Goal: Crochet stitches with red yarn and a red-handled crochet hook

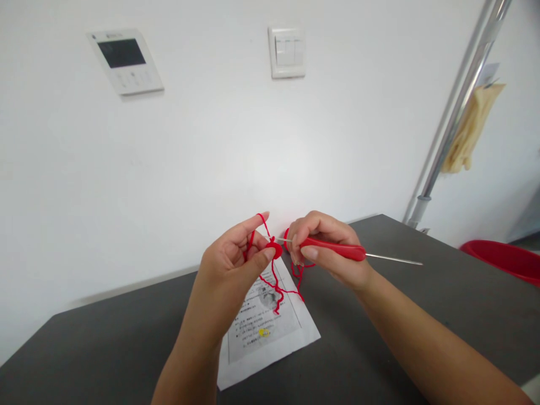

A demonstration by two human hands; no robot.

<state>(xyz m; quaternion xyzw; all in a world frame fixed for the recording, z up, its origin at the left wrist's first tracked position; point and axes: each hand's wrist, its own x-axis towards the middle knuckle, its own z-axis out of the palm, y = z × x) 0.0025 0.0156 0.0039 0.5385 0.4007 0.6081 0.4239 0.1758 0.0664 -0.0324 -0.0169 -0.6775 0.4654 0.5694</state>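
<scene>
My left hand [234, 256] pinches a small round red crochet piece [275, 250] between thumb and fingers. Red yarn [276, 287] loops over its raised index finger and hangs down toward the table. My right hand [327, 247] grips a crochet hook with a red handle [337, 248]. The hook's thin metal tip points left into the red piece, and a metal shaft sticks out to the right. Both hands are held above the dark grey table [422, 315].
A printed instruction sheet [264, 332] lies on the table under the hands. A red basin [504, 259] sits at the far right. A metal pole [455, 112] with beige gloves stands at the right. A wall panel [124, 59] and light switch [287, 52] are on the white wall.
</scene>
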